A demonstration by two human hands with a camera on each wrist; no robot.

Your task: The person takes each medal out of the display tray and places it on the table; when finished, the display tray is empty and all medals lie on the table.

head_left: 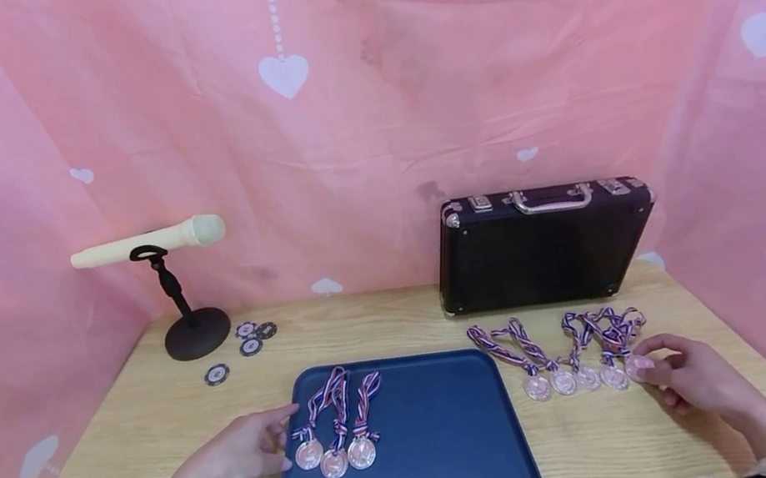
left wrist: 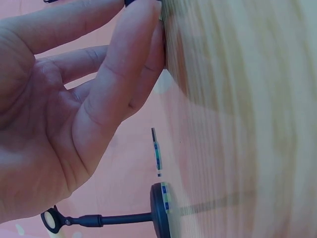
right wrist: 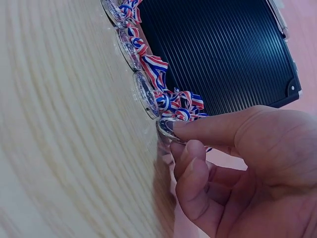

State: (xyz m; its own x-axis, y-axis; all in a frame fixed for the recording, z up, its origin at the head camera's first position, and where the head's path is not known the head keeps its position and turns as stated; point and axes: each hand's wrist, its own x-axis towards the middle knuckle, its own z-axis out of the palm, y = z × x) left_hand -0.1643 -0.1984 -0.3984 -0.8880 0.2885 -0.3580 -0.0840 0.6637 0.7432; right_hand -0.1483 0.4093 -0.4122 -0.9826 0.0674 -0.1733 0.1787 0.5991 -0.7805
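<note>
Wooden table [head_left: 159,446], three medals on tray [head_left: 458,463], five beside, right hand [head_left: 688,378] pinching one, left hand [head_left: 237,458] relaxed

This looks like a staged set for an award ceremony or recording rather than a lived-in room. Pink cloth [head_left: 361,107] printed with white hearts hangs as a backdrop across the whole upper frame and closes in both sides. Below it a pale wooden surface [head_left: 383,328] carries props: a microphone on a stand [head_left: 162,259] at left, a black case [head_left: 544,246] at right, and ribboned medals [head_left: 571,364] in a row.
</note>
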